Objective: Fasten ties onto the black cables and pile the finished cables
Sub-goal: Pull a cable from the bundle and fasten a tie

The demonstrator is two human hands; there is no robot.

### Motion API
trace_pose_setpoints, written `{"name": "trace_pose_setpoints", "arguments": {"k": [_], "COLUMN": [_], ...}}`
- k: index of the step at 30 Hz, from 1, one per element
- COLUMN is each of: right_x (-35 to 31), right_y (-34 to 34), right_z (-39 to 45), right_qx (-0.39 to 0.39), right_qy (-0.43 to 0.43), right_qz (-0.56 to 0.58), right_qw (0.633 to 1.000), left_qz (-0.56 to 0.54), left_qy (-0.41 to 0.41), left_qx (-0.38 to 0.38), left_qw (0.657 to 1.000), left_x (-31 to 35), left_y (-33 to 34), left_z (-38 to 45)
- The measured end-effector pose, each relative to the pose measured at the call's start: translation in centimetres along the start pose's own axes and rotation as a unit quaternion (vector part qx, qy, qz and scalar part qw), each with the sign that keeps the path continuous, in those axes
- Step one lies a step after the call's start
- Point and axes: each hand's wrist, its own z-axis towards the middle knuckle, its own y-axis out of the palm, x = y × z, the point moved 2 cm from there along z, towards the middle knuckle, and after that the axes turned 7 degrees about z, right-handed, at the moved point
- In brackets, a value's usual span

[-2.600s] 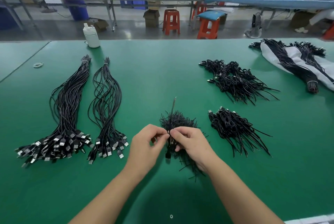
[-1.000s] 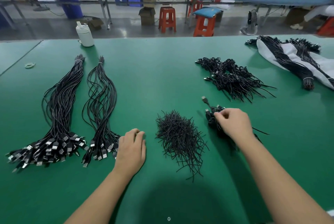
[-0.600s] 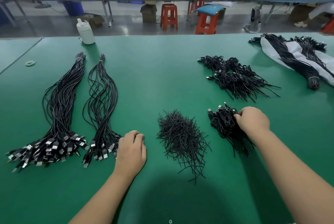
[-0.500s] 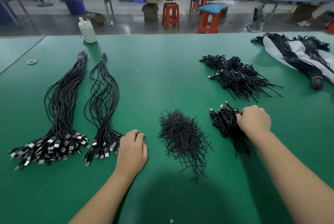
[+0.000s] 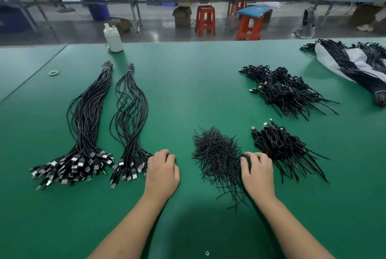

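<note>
Fingers [image 5: 170, 157] of the left hand [image 5: 161, 173] curl loosely, tips down on the green desk [image 5: 188, 83], holding nothing, just right of the plugs of the nearer of two long cable bundles [image 5: 130, 125]. The right hand [image 5: 258, 172] likewise rests with bent fingers at the right edge of the one heap of ties [image 5: 216, 154]; whether it pinches a tie cannot be told. Right of it lies one small pile of tied cables [image 5: 279, 148], and a second, larger pile [image 5: 282, 91] lies farther away. The other long bundle [image 5: 87, 125] lies far left. Two more bundles rest on a white bag [image 5: 328, 58] at far right. One white bottle [image 5: 112, 38] stands at the far edge.
</note>
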Motion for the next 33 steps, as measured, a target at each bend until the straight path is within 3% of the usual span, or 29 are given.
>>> {"name": "trace_pose_setpoints", "arguments": {"k": [6, 9, 13, 15, 18, 20, 28, 33], "right_x": [0.0, 0.0, 0.0, 0.0, -0.1, -0.1, -0.2, -0.2], "right_y": [0.5, 0.6, 0.7, 0.7, 0.7, 0.7, 0.6, 0.6], "right_z": [-0.2, -0.3, -0.3, -0.3, -0.2, -0.3, -0.4, -0.4], "right_qx": [-0.015, -0.022, -0.023, -0.024, -0.026, -0.027, -0.028, -0.027], "right_qy": [-0.019, -0.018, -0.011, -0.010, -0.006, -0.005, -0.008, -0.007], "right_qz": [-0.014, -0.032, -0.038, -0.047, -0.052, -0.056, -0.068, -0.066], "right_qw": [1.000, 0.999, 0.999, 0.999, 0.998, 0.998, 0.997, 0.997], "left_qz": [0.010, 0.008, 0.012, 0.055, 0.090, 0.072, 0.091, 0.120], "left_qy": [0.003, -0.013, -0.174, -0.275, -0.333, -0.331, -0.302, -0.221], "left_qx": [-0.033, -0.012, 0.028, -0.050, -0.221, -0.253, -0.209, -0.128], "left_qw": [0.999, 1.000, 0.984, 0.959, 0.912, 0.906, 0.926, 0.959], "left_x": [0.2, 0.1, -4.0, -7.3, -10.6, -11.6, -12.1, -10.6], "left_y": [-0.3, -1.0, -3.5, -4.6, -4.8, -4.4, -5.3, -5.4], "left_z": [0.1, 0.5, 2.9, 4.0, 4.5, 4.6, 5.0, 5.6]}}
